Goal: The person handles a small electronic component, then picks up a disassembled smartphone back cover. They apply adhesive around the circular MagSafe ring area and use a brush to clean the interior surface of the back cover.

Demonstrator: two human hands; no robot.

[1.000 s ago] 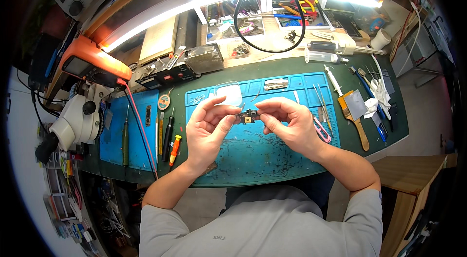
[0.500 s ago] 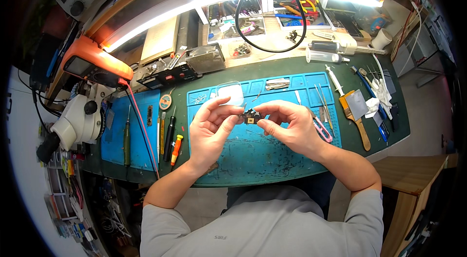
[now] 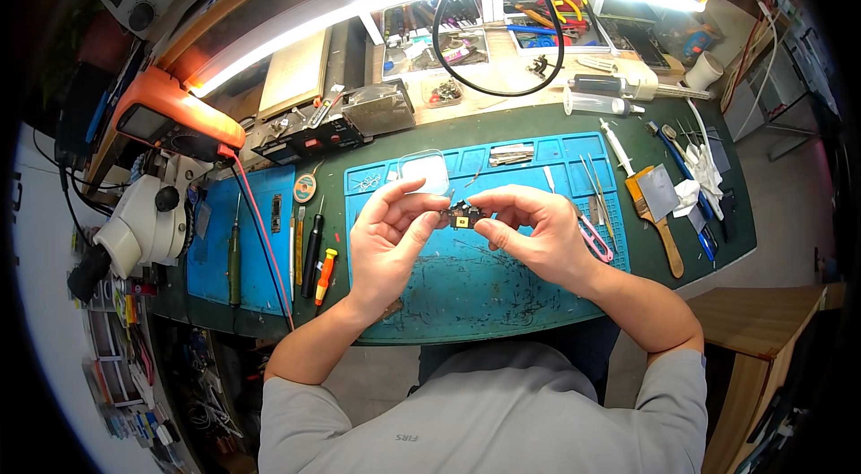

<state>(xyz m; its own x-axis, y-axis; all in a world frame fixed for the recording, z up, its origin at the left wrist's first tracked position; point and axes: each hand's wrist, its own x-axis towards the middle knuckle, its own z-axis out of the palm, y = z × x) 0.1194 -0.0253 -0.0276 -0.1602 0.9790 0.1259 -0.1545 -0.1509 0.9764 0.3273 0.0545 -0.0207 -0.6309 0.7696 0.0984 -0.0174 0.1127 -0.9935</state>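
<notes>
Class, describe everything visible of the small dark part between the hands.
The small dark part looks like an electronic component: blackish, uneven along its upper edge, a yellowish square facing up. The left hand and right hand pinch its ends above the blue mat. Material and finer details are unclear.

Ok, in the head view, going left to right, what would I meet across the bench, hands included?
White microscope, green-handled tool, orange-and-yellow screwdriver, left hand, small dark part held between the hands, right hand, wooden-handled brush.
</notes>
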